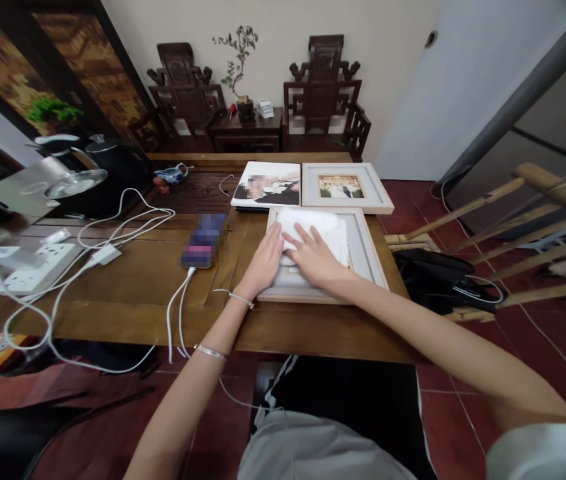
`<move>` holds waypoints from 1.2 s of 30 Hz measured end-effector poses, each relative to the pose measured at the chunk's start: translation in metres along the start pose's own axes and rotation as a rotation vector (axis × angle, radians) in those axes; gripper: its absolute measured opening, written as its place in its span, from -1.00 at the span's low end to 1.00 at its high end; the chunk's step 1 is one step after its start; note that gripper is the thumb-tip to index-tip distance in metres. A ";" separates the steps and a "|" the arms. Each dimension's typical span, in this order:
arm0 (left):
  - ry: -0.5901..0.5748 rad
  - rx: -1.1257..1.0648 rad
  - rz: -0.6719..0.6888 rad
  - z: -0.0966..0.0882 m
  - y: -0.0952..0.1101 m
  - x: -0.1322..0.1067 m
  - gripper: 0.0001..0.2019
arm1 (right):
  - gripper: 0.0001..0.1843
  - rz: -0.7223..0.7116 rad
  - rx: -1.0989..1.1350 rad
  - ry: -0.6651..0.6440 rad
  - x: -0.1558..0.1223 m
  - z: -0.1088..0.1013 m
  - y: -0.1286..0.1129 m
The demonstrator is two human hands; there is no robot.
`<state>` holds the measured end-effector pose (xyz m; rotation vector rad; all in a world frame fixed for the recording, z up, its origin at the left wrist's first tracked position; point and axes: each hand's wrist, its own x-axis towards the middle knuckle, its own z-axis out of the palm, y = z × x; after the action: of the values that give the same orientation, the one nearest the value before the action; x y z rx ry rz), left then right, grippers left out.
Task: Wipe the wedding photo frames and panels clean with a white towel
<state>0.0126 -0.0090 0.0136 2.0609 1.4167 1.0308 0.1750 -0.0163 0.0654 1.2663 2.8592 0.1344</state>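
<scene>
A light wood picture frame with a pale mat lies flat near the table's front edge. A folded white cloth rests on it and hides most of its middle. My right hand presses flat on the cloth, fingers spread. Along the frame's left side lies my left hand, its fingers stretched out and their tips at the cloth's left edge. Just behind are a second frame holding a small photo and a large photo print or album.
Left of the frame a phone lies with a white cable plugged in. A power strip, tangled cables and a black kettle take up the table's left side. A bamboo chair with a black bag stands at the right.
</scene>
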 end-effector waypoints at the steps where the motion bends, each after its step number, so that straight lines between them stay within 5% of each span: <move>1: -0.003 0.000 0.012 0.000 0.000 0.000 -0.40 | -0.54 0.012 -0.011 0.033 0.010 0.000 0.005; 6: 0.049 0.013 0.045 -0.002 -0.001 0.000 -0.36 | -0.51 0.064 -0.019 0.109 0.047 -0.004 0.025; 11: 0.106 0.016 0.057 -0.001 -0.003 -0.001 -0.34 | -0.52 0.087 -0.016 0.093 0.048 0.000 0.013; 22: 0.004 -0.030 -0.023 -0.007 -0.007 0.002 -0.35 | -0.64 -0.190 0.030 0.007 -0.045 -0.016 -0.041; 32: -0.030 0.196 0.159 0.001 -0.019 0.003 -0.57 | -0.59 -0.049 -0.015 -0.098 -0.105 -0.033 0.000; 36: 0.019 0.193 0.160 0.004 -0.022 0.004 -0.59 | -0.61 -0.042 -0.024 -0.116 -0.109 -0.035 0.005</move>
<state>0.0034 0.0039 -0.0032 2.3411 1.4282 1.0124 0.2503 -0.0960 0.0980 1.1691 2.7750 0.0905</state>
